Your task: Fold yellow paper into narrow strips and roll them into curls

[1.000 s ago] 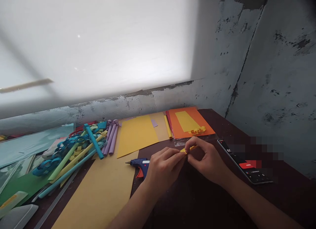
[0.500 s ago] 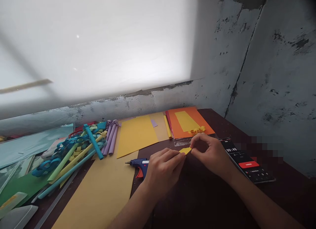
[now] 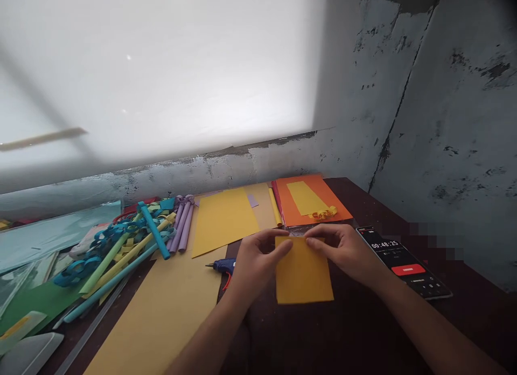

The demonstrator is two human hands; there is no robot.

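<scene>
"Yellow paper (image 3: 305,278): where is it, and what just changed?"

"It's out in front of the person, over the dark table (image 3: 343,342). Half a second ago only a small slanted piece showed between the fingers; now a broad, nearly square face is turned to view. I'd judge that gives a clear look at its shape and upper edge."

"And the grip?"

"Left hand (image 3: 258,259) pinches the upper left part, thumb in front. Right hand (image 3: 345,254) has thumb and finger together on the upper edge, right of the middle. Whether the lower edge touches the table, I can't tell."

"Going left to right, any writing?"

"None I can read on the blue paper loops (image 3: 76,272) towards the table's left side, the purple rolls (image 3: 186,228) near its far edge, or the large yellow sheet (image 3: 224,221) beside them. The glue gun (image 3: 223,265) is partly hidden behind the left hand; no brand shows."

"Further right?"

"The orange sheet (image 3: 335,201), at the far right corner, looks plain. Then the phone (image 3: 398,259), near the table's right edge: its screen reads about 00:48:25, above a red button whose lettering is too small to read."
</scene>
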